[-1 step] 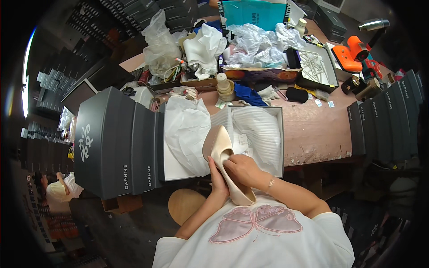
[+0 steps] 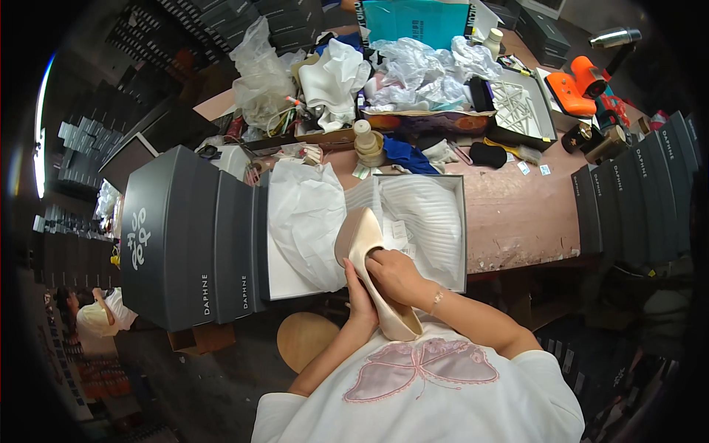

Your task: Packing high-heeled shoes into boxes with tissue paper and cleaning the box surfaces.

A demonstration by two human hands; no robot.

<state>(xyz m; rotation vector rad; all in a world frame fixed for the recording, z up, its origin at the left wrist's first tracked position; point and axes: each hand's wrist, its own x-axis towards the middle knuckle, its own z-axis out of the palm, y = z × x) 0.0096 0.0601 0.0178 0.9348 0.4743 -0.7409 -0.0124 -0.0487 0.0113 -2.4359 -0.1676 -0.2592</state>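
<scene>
A cream, pointed-toe pump (image 2: pixel 358 235) is held in front of my shirt, its toe pointing away from me and its heel end near my chest. My left hand (image 2: pixel 360 299) is closed round the shoe's left side from below. The bent fingers of my right hand (image 2: pixel 399 278) reach into the shoe's opening; their tips, and anything in them, are hidden. Just beyond the hands lies an open shoebox (image 2: pixel 464 244) with white tissue paper (image 2: pixel 306 221) on its left and ribbed white wrapping (image 2: pixel 425 214) on its right.
Dark shoeboxes (image 2: pixel 177 244) stand left of the open box, and more dark shoeboxes (image 2: pixel 628 207) at the right. A bottle (image 2: pixel 367 144), a blue cloth (image 2: pixel 408 156) and a carton of crumpled plastic (image 2: pixel 428 122) sit behind. A round stool (image 2: pixel 306 341) is below.
My right hand's fingers have moved a little deeper into the pump, toward its toe. My left hand keeps its hold, and the view has shifted slightly.
</scene>
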